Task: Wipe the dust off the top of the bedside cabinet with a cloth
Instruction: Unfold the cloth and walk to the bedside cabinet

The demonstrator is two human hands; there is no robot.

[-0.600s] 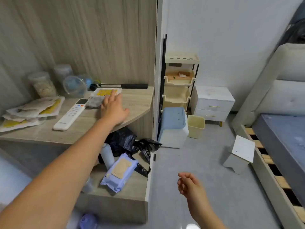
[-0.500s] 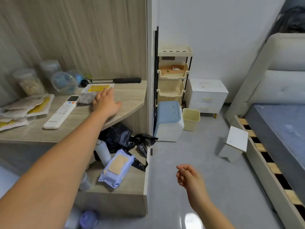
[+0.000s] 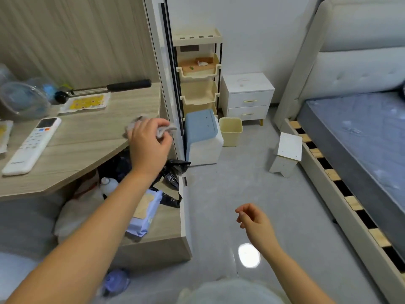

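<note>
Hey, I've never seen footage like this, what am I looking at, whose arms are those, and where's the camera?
There is no machine: a person wears a wide-angle camera on the head, looking forward and down, so both bare arms are their own. The left hand grips a crumpled grey cloth at the edge of the wooden desk, where a white remote control lies. The right hand hangs loosely curled, holding nothing. The white bedside cabinet to be wiped stands further off, between a shelf rack and the bed.

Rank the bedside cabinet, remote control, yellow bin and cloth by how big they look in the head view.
1. Bedside cabinet
2. Remote control, though nearness to the camera inflates it
3. Yellow bin
4. Cloth, mostly hidden in the left hand
</note>
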